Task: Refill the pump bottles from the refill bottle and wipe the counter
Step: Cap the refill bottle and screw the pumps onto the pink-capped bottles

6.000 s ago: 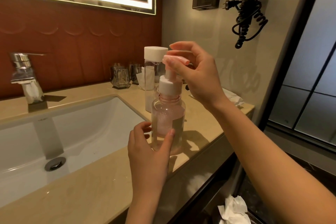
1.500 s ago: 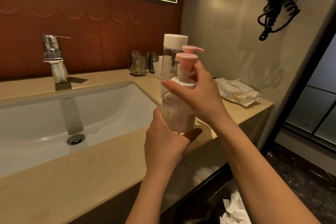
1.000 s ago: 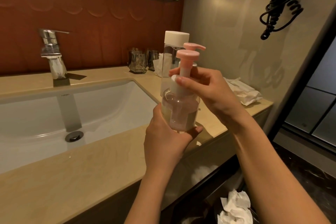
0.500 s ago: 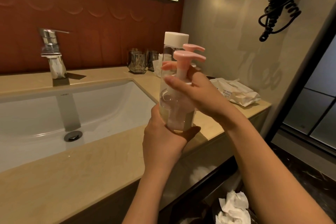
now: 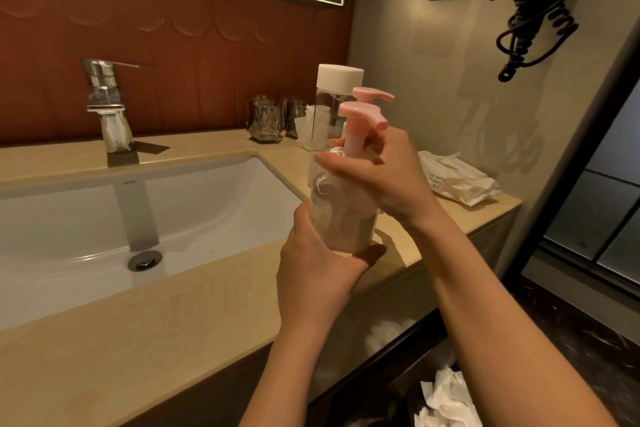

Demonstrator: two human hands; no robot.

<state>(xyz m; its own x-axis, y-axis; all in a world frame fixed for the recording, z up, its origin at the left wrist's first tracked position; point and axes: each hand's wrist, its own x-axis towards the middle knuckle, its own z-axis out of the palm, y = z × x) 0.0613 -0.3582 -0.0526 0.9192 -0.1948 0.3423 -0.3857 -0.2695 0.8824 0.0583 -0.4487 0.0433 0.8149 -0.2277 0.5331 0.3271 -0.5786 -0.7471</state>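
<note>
Six seconds ago the pump bottle (image 5: 343, 222) was stood on the bench (image 5: 173, 322) with its pump head (image 5: 360, 113) being pressed. It is now held clear of the surface, above the front edge of the bench, just right of the sink (image 5: 207, 204). Its body is gripped from below by the left hand (image 5: 318, 267), and its collar is clasped by the right hand (image 5: 377, 177). Over the last second the nozzle has been swung round, so the collar is judged to be mid-twist. Whether it is being tightened or loosened cannot be told.

The bottle's long axis is kept close to upright, and the nozzle is pointed right, toward the pack of wipes (image 5: 457, 184) at the bench's right end. Behind it, the refill bottle (image 5: 341, 80) and a second pump bottle (image 5: 372, 94) are stood near the back of the bench. Wiping is judged not yet begun.
</note>
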